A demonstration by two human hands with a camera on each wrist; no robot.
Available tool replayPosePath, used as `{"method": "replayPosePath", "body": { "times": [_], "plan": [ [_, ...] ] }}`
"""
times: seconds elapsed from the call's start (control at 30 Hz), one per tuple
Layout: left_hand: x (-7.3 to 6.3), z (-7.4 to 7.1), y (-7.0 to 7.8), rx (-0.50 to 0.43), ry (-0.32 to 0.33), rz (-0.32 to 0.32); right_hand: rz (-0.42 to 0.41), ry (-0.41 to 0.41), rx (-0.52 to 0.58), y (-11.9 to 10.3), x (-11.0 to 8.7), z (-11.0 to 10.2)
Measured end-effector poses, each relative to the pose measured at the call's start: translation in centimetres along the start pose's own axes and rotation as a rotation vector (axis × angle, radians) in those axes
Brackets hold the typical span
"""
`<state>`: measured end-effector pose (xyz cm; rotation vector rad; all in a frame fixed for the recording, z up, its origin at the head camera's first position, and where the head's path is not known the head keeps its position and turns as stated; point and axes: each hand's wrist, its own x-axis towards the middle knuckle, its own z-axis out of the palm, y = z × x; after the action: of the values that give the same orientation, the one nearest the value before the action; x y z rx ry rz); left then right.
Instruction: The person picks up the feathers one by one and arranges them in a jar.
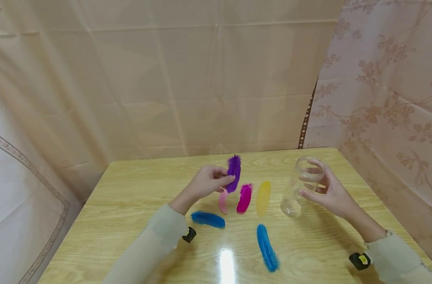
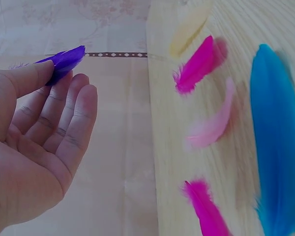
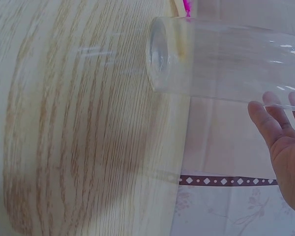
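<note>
My left hand (image 1: 213, 182) pinches a purple feather (image 1: 234, 173) between thumb and fingers, above the table. In the left wrist view the purple feather (image 2: 68, 64) sticks out past the thumb tip. My right hand (image 1: 331, 193) grips a clear jar (image 1: 293, 197) near its open mouth, thumb on one side and fingers on the other. Nothing shows inside the jar; whether its base touches the table I cannot tell. Below the left hand lie a light pink feather (image 1: 223, 202), a magenta feather (image 1: 245, 198) and a yellow feather (image 1: 263, 198).
One blue feather (image 1: 208, 219) lies near the left sleeve, another blue feather (image 1: 267, 247) closer to the front. A second magenta feather (image 2: 206, 209) shows in the left wrist view. Cloth (image 1: 208, 79) hangs behind the wooden table (image 1: 130, 189), and patterned cloth (image 1: 389, 79) hangs on its right.
</note>
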<state>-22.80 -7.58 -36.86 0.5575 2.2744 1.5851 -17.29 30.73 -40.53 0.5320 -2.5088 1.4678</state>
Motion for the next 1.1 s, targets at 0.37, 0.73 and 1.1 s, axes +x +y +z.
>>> {"method": "replayPosePath", "body": {
  "times": [0.37, 0.73, 1.1],
  "plan": [
    [1.5, 0.9, 2.5, 0.06, -0.001, 0.041, -0.004, -0.001, 0.004, -0.3, 0.5, -0.3],
    [3.2, 3.0, 4.6, 0.008, -0.022, 0.061, -0.013, -0.003, -0.001, -0.3, 0.5, -0.5],
    [3.6, 4.4, 5.8, -0.023, -0.046, 0.097, -0.022, -0.001, -0.02, 0.3, 0.0, 0.4]
  ]
}}
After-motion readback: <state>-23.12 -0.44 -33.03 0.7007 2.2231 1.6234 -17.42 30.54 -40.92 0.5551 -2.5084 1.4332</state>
